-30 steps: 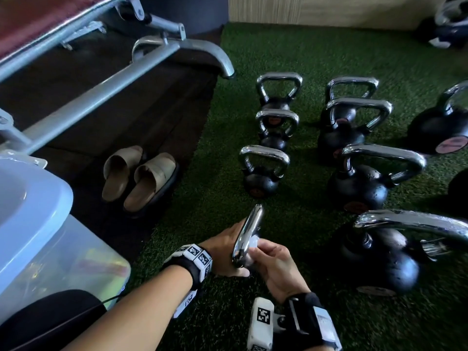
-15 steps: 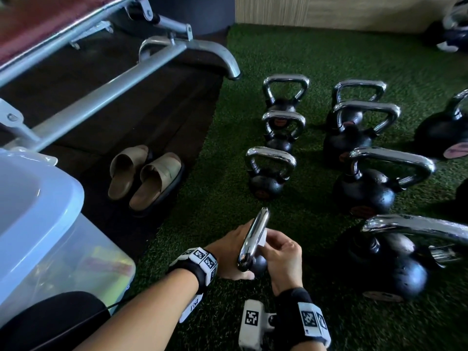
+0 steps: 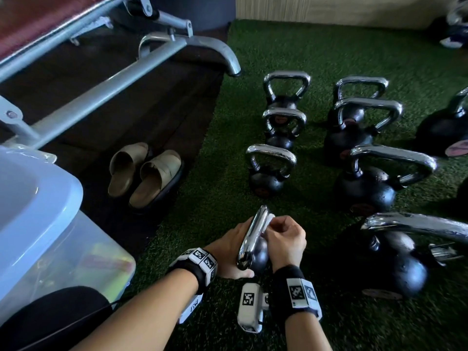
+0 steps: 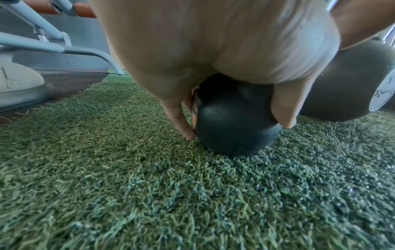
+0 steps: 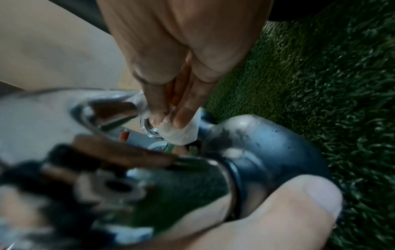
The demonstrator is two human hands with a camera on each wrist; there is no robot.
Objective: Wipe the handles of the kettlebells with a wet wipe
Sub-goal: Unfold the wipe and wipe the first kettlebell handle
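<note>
My left hand (image 3: 231, 252) grips the black body of the small kettlebell (image 4: 233, 118), which rests on the green turf (image 3: 202, 211). My right hand (image 3: 285, 239) pinches a white wet wipe (image 5: 181, 132) against the kettlebell's chrome handle (image 3: 253, 236). Other kettlebells (image 3: 271, 168) stand on the turf beyond this kettlebell; tan slippers (image 3: 144, 173) lie to its left.

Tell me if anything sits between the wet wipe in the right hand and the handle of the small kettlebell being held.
Nothing visible does. The right hand pinches the wet wipe directly against the chrome handle of the small kettlebell, while the left hand grips the ball from the other side, away from the wiped spot.
</note>
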